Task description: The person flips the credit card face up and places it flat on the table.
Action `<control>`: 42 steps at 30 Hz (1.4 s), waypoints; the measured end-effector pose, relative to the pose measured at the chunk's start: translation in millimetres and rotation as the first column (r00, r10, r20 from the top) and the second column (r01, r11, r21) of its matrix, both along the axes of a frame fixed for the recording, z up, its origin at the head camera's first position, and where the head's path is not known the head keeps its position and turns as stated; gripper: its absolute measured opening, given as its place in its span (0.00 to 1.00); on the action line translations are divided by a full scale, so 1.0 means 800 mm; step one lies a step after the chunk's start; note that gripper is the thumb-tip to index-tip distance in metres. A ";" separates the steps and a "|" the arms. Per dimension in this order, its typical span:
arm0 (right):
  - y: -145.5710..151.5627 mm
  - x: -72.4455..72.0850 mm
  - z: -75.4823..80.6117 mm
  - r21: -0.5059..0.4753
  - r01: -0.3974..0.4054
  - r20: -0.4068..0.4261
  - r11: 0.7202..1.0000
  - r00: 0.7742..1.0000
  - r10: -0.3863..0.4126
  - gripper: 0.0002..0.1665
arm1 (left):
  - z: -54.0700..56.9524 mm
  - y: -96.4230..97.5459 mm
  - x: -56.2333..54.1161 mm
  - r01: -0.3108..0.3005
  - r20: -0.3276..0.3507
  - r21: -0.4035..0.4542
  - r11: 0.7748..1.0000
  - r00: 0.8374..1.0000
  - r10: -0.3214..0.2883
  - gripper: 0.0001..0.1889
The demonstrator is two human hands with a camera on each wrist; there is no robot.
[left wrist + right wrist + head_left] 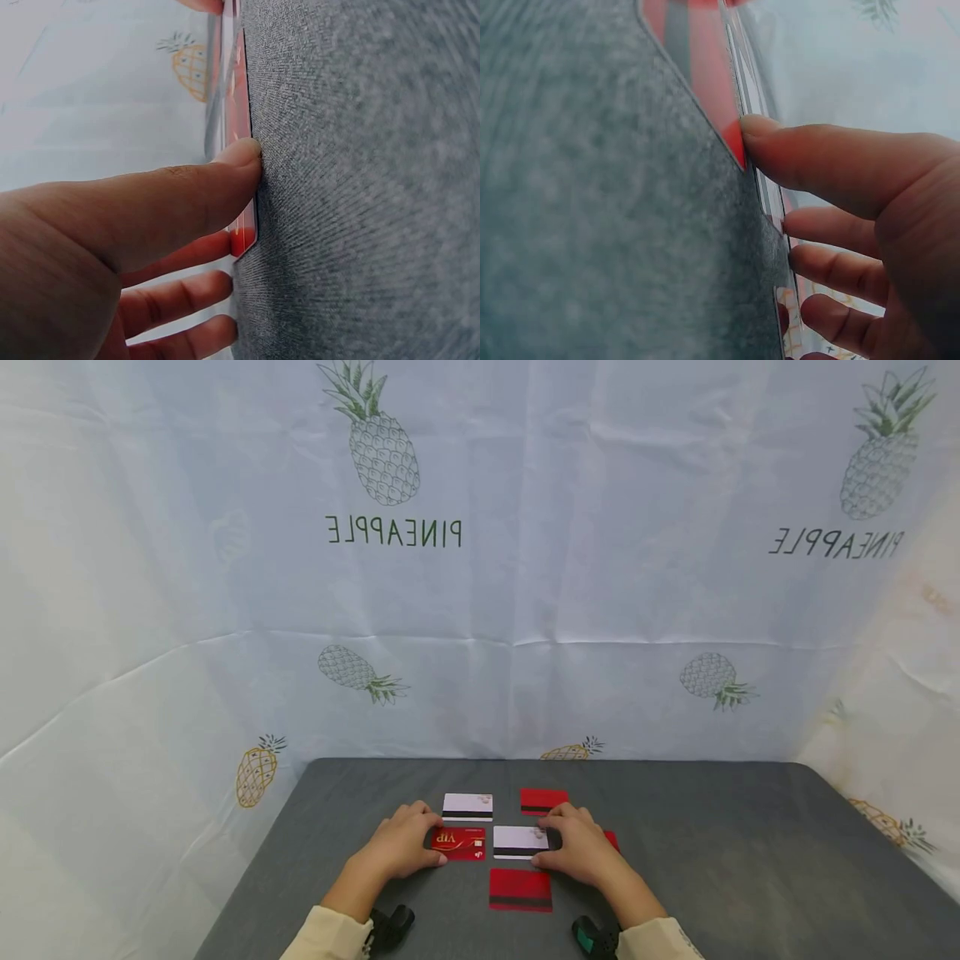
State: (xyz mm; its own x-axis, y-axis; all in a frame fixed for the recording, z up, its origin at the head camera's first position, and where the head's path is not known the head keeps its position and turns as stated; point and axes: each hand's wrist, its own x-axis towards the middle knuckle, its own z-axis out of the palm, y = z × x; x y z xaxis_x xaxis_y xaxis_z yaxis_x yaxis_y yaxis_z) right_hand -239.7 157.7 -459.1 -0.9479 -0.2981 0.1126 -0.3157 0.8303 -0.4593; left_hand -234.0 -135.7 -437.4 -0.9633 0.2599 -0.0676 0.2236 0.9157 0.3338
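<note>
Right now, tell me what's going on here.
A person's left fingers hold the red VIP card by its edges; their right fingers hold the white card beside it. Both cards lie on the gray table. Around them lie a second white card and three more red cards, one mostly hidden.

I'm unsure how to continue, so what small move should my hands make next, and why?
Perhaps slide your left hand and right hand slightly inward: they hold the red VIP card and the white card beside it, and a narrow gap separates the two.
</note>
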 end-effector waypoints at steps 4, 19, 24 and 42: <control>0.006 -0.001 -0.003 -0.038 -0.017 -0.019 0.999 1.000 0.017 0.29 | 0.001 0.002 0.000 -0.005 -0.003 -0.007 1.000 1.000 0.005 0.27; 0.008 -0.005 -0.009 -0.093 0.037 0.021 0.995 0.999 -0.035 0.25 | 0.014 0.053 -0.004 0.127 -0.150 0.082 0.989 0.982 -0.113 0.29; 0.007 -0.006 -0.010 -0.105 0.048 0.057 0.993 0.998 -0.042 0.27 | 0.009 0.079 -0.006 0.172 -0.162 0.073 0.982 0.974 -0.159 0.28; 0.008 -0.006 -0.012 -0.219 -0.036 0.080 0.975 0.995 0.055 0.34 | -0.011 0.096 -0.007 0.211 -0.187 0.020 0.977 0.961 -0.203 0.21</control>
